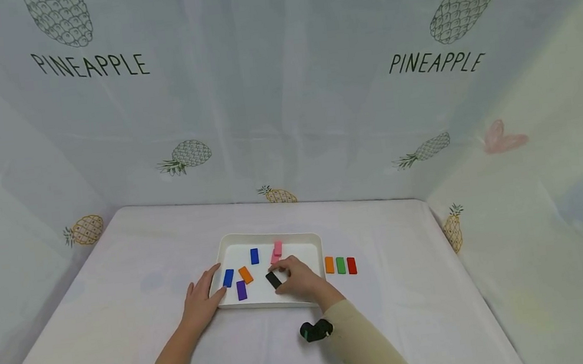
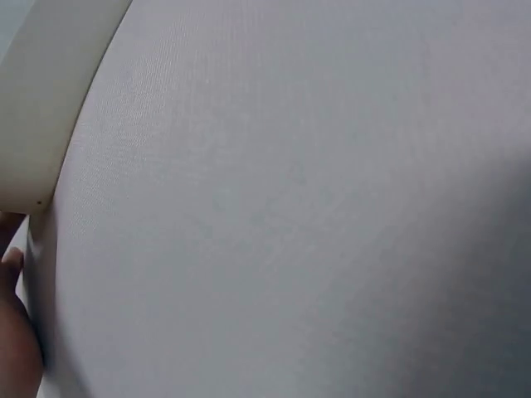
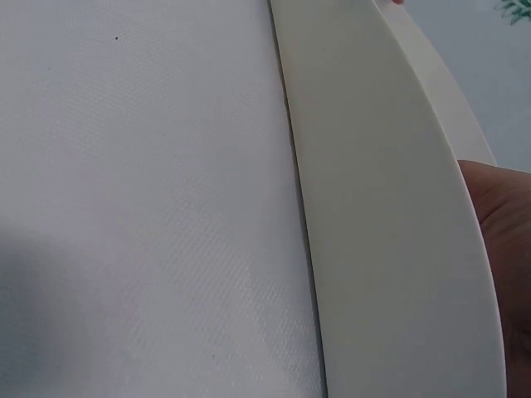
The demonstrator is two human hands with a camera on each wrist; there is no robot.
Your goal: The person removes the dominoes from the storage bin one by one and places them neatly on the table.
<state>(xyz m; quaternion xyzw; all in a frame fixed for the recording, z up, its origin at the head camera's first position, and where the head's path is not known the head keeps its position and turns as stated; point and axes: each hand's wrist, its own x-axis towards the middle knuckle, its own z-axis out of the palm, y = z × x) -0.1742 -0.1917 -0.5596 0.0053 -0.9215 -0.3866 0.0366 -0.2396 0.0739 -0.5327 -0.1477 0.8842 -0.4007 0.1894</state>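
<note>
A shallow white tray (image 1: 269, 306) lies on the table with small, flat rectangular blocks in it. At its left front corner my left hand (image 1: 198, 306) holds the tray, its fingers along the left side and its thumb reaching over the rim. My right hand (image 1: 299, 279) is over the tray's right half and pinches a black block (image 1: 273, 280) between thumb and fingers. Around it in the tray lie a purple block (image 1: 241, 290), an orange block (image 1: 245, 275), blue blocks (image 1: 254, 256) and overlapping pink blocks (image 1: 277, 247). Both wrist views show mainly tray wall (image 3: 382, 207) and cloth.
Outside the tray's right side, orange (image 1: 329, 264), green (image 1: 340, 265) and red (image 1: 352, 266) blocks stand in a row. A white cloth covers the table (image 1: 406, 312). Pineapple-printed sheets (image 1: 287, 87) hang behind it and at both sides.
</note>
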